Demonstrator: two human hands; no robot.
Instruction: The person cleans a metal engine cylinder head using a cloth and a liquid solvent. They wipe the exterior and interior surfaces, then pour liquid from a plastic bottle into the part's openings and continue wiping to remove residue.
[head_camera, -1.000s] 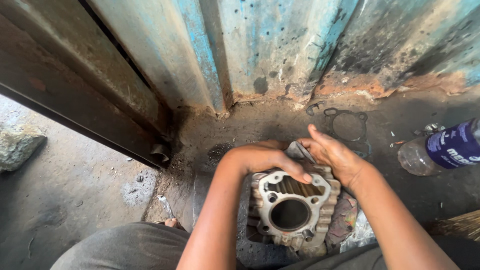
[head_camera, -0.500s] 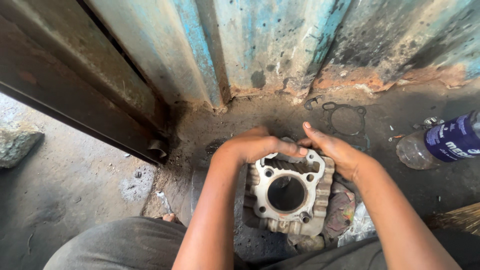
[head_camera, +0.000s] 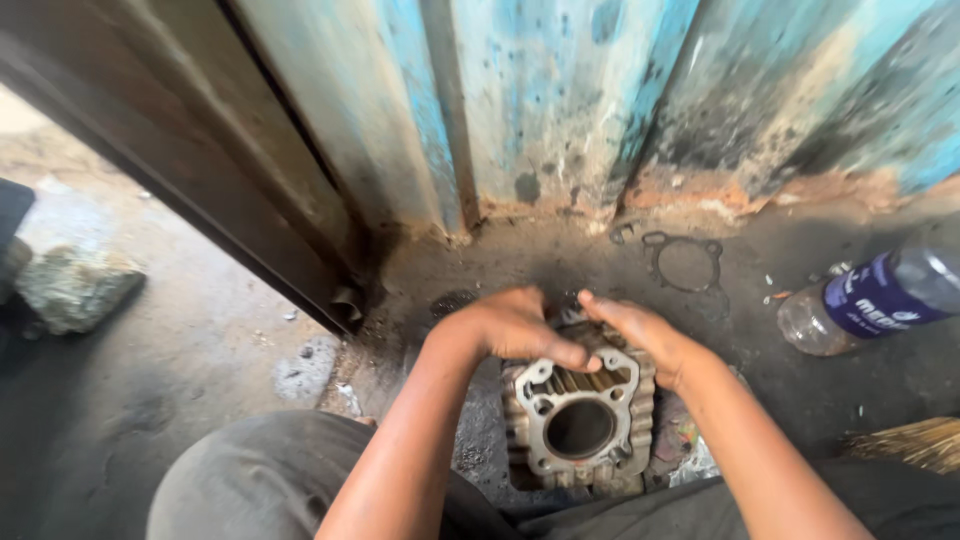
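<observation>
engine cylinder (head_camera: 580, 420), far edge hand-covered

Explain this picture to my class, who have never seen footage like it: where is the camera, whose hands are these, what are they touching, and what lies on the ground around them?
The camera sits on a person's head and looks down, so the arms reaching in from below are that person's own. The left hand and the right hand rest on the far top edge of a finned metal engine cylinder, a grey block with a round bore through its middle. It stands on a dark, oily floor. Whether the fingers grip something small between them cannot be told. Behind it lies a thin ring-shaped gasket, and to the right a plastic bottle with a blue label lies on its side. A worn blue metal wall rises at the back. A stone lies at far left.
</observation>
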